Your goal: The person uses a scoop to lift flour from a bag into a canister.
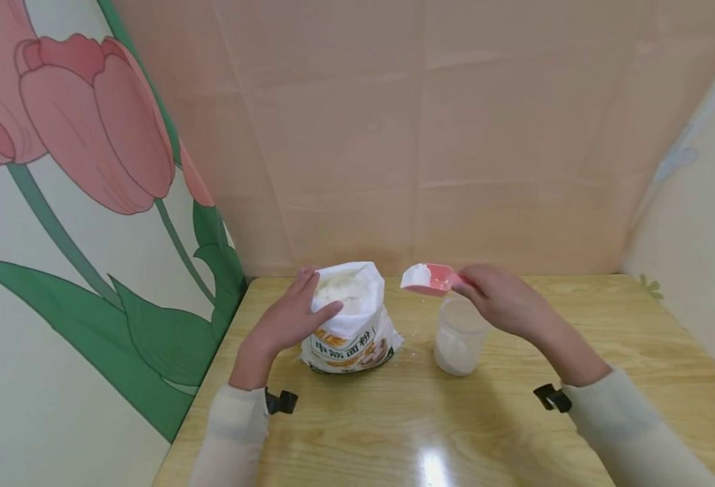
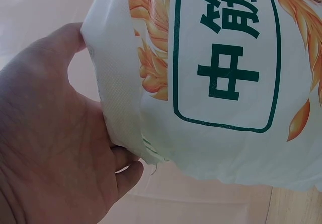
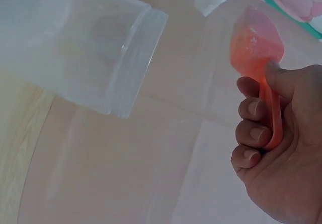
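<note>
An open white flour bag [image 1: 348, 345], printed with green characters and orange wheat ears, stands on the table with pale flour [image 1: 340, 287] inside its rolled-down mouth. My left hand [image 1: 290, 314] holds the bag at the left of its rim, the thumb across the front edge; in the left wrist view some fingers pass behind it. My right hand [image 1: 506, 301] grips the handle of a pink scoop [image 3: 256, 43], fingers wrapped round it. White flour [image 1: 417, 276] lies in the scoop's front. Below the scoop and hand stands a translucent plastic container [image 1: 459, 345], whitish in its lower part.
Bag and container stand side by side on a wood-grain table [image 1: 357, 433], with white specks between them. A pinkish-beige sheet [image 1: 418, 135] hangs behind the table. Walls rise at both sides, the left one [image 1: 89, 284] painted with tulips.
</note>
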The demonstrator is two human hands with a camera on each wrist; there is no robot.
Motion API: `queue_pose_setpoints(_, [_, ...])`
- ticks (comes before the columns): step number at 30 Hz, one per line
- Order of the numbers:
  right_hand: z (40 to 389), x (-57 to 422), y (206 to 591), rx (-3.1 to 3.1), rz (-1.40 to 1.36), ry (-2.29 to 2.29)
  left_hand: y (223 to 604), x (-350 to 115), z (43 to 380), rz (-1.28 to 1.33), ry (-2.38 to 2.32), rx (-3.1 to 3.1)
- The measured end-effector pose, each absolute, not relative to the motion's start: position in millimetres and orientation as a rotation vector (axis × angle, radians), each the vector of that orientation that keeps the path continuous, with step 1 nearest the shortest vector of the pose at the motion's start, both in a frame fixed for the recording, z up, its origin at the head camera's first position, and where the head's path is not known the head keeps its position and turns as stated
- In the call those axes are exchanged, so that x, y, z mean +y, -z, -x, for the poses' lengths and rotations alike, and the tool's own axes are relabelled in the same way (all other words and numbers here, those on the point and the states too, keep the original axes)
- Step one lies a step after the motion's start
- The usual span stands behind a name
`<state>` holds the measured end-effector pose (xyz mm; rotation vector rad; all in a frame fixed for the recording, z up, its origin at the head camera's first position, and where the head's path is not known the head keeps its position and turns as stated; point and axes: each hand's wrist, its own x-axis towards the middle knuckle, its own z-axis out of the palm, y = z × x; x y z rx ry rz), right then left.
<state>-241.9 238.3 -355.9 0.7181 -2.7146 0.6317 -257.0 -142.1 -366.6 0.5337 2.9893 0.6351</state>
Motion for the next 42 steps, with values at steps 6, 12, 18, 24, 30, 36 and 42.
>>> queue_pose_setpoints(6, [234.9,250.7,358.7,-2.754,-0.669,-0.632,366.4,-141.7,257.0,-0.534,-0.628,2.982])
queue_pose_setpoints(12, [232.3,261.2,362.5,-2.76,-0.662,-0.635,366.2,-142.0,256.7,-0.533,-0.632,2.983])
queue_pose_setpoints(18, [228.6,274.6,368.3,-2.764,-0.624,-0.596,366.0,-142.1,256.0,-0.537,-0.633,2.98])
queue_pose_setpoints(24, [223.4,287.7,374.2,-2.766,-0.598,-0.585,365.8,-142.2,255.5,-0.534,-0.635,2.981])
queue_pose_setpoints(30, [218.5,298.5,378.4,-2.772,-0.568,-0.56,366.8,-142.4,256.0,-0.532,-0.638,2.984])
queue_pose_setpoints(36, [212.4,304.7,378.8,-2.796,-0.548,-0.546,366.9,-142.0,256.0,-0.526,-0.642,2.981])
queue_pose_setpoints(42, [207.0,308.8,380.9,-2.83,-0.513,-0.519,365.8,-141.3,254.6,-0.513,-0.635,2.979])
